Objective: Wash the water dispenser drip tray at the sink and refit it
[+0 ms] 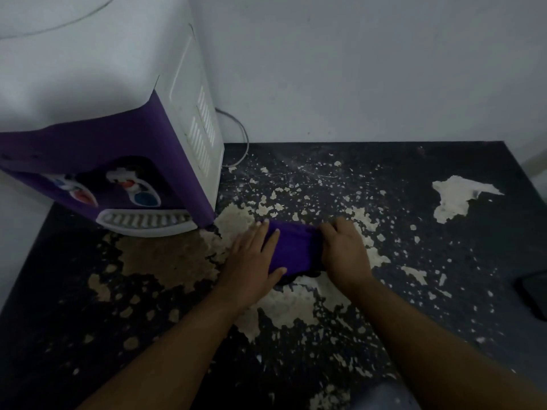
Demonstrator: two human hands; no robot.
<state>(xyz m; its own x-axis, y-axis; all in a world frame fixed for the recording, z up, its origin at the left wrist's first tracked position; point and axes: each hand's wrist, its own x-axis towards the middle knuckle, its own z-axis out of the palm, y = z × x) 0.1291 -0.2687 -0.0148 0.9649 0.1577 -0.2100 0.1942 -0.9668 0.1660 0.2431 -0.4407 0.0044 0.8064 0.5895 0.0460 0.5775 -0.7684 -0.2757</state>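
A white and purple water dispenser (pixel 124 137) stands at the left on a dark worn table (pixel 414 261). Its white slotted drip tray (pixel 148 221) sits in place at the base, under the red and blue taps. To the right of the dispenser lies a purple cloth (pixel 291 250) on the table. My left hand (pixel 251 261) lies flat on the cloth's left end with straight fingers. My right hand (pixel 343 251) grips the cloth's right end with curled fingers.
The table's black coating has peeled off in many pale patches. A grey cable (pixel 239 137) runs behind the dispenser along the white wall. A crumpled white scrap (pixel 455 196) lies at the right. A dark object (pixel 532 294) sits at the right edge.
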